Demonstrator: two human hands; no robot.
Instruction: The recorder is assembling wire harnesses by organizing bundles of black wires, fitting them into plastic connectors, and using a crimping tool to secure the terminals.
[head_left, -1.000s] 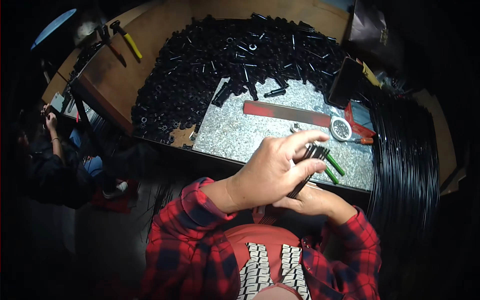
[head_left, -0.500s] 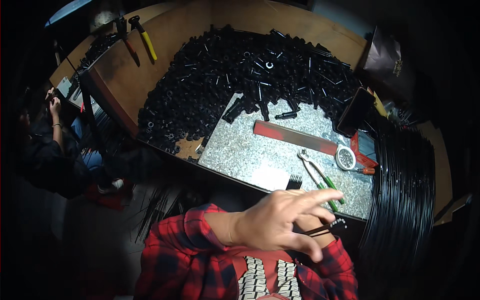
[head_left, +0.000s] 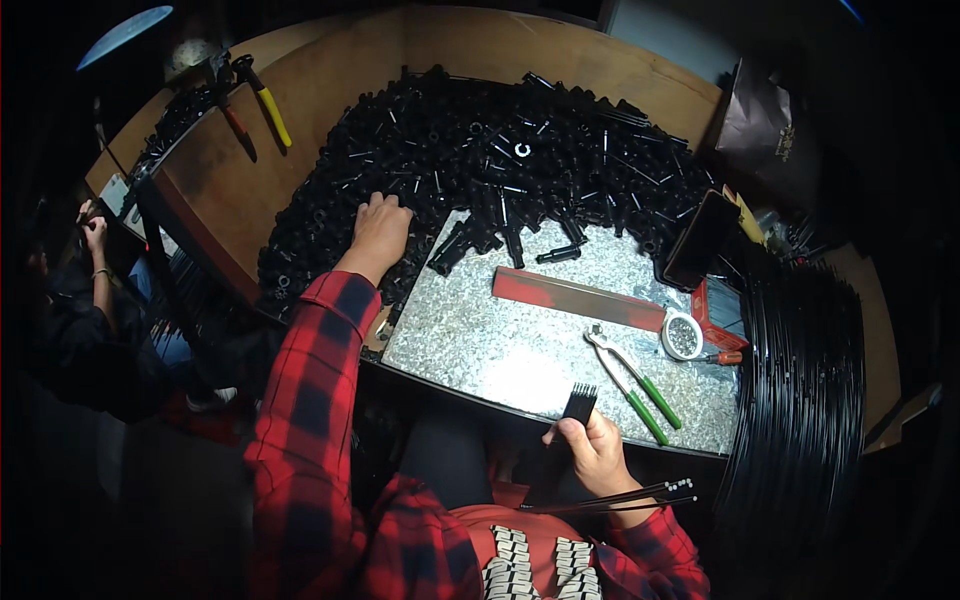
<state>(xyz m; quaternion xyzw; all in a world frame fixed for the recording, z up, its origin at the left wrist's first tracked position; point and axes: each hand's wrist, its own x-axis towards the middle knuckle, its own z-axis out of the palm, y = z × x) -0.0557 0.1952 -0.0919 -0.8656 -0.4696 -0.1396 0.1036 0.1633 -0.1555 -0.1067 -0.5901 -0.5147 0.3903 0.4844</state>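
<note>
My left hand reaches onto the left front of a large heap of small black tubular parts. Its fingers point down into the parts and their tips are hidden, so I cannot tell whether they grip one. Near the bench's front edge my right hand is closed around a bundle of thin black cables, its even ends standing up above the thumb like a comb. More thin black cables with pale tips lie across my right wrist.
On the speckled bench top lie green-handled nippers, a red-and-brown bar, a white cup of small metal bits and a screwdriver. Long black cables hang at right. Another person works at far left.
My left hand has moved from in front of my right hand, up and left to the heap. My right hand and the bundle it holds are now uncovered. The view has shifted slightly.
</note>
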